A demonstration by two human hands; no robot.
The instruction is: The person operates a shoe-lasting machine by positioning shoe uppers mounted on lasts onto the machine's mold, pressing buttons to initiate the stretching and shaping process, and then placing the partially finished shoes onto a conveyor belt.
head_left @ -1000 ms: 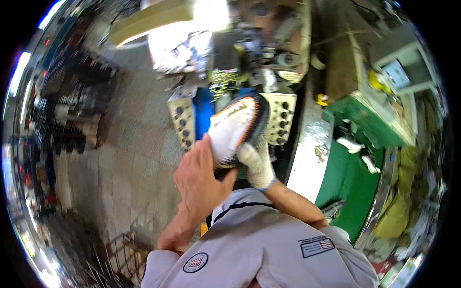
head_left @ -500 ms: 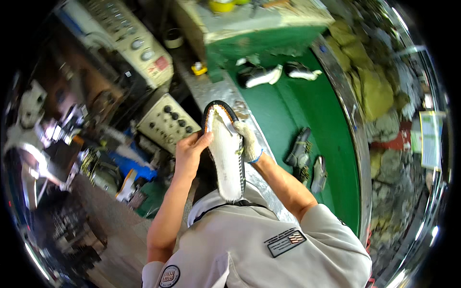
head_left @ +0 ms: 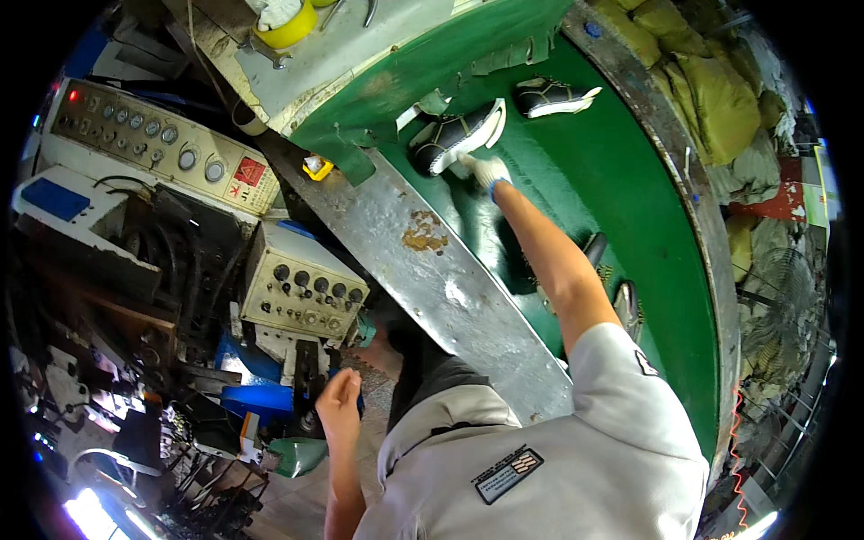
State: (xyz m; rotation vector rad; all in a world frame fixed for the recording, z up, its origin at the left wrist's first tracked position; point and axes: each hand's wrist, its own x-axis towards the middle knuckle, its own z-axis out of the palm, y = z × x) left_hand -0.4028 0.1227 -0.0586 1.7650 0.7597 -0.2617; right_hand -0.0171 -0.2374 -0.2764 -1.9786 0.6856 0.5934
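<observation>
My right hand (head_left: 486,171), in a pale knit glove with a blue cuff, stretches over the green trough. Its fingers extend to the white sole edge of a black shoe (head_left: 450,137) with light stitching; whether they touch it I cannot tell. A second black-and-white shoe (head_left: 552,95) lies beyond to the right. Bare and low on the left, my left hand (head_left: 339,403) has loosely curled fingers with nothing visible in them. More dark shoes, including a grey-black one (head_left: 627,301), lie partly behind my right forearm, along with a dark shape I cannot make out.
A worn metal ledge (head_left: 441,270) borders the trough (head_left: 666,297). At left stand a cream control panel (head_left: 153,135) and a knobbed control box (head_left: 301,288). A yellow container (head_left: 288,27) and tools rest on the far bench. Yellowish sacks (head_left: 715,99) are piled at right.
The shoe held sole-up in both hands has left them. My right hand has moved forward over the trough; my left has dropped lower left. The view has turned.
</observation>
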